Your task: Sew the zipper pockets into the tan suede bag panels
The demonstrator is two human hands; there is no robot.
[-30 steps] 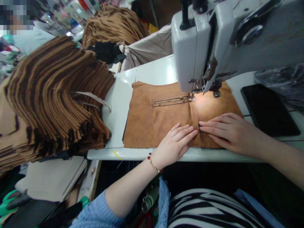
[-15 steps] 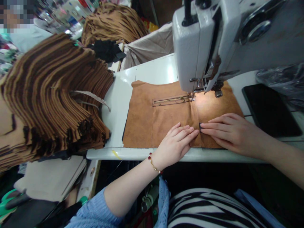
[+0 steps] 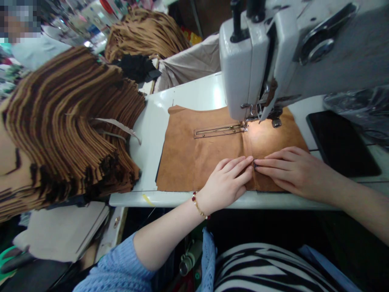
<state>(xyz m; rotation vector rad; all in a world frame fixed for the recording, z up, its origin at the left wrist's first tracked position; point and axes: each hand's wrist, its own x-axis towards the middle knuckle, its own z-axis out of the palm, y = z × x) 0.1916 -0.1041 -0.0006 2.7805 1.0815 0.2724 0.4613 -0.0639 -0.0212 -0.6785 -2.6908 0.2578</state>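
A brown leather-like panel (image 3: pixel 179 162) lies on the white sewing table, with a zipper (image 3: pixel 220 129) set in a stitched slot. The zipper's right end is at the presser foot (image 3: pixel 244 126) of the sewing machine (image 3: pixel 243 69). My left hand (image 3: pixel 231 178) rests on the panel below the zipper, open, its fingers extended. Facing it from the right, my right hand (image 3: pixel 298 172) lies open and flat, fingers close together. At its fingertips shows a small dark piece (image 3: pixel 255 164), mostly hidden, which the left fingertips almost meet.
Left of the panel rises a tall stack of brown pieces (image 3: pixel 69 121). A black phone (image 3: pixel 343 142) lies on the right, with clear plastic (image 3: pixel 361 109) behind it. More brown material (image 3: pixel 146 32) is heaped at the back. Part of another person (image 3: pixel 39 46) appears at upper left.
The left fingertips have shifted slightly up beside the dark piece, and the fingers are a little more bent. Less of the dark piece shows. The panel stays under the presser foot.
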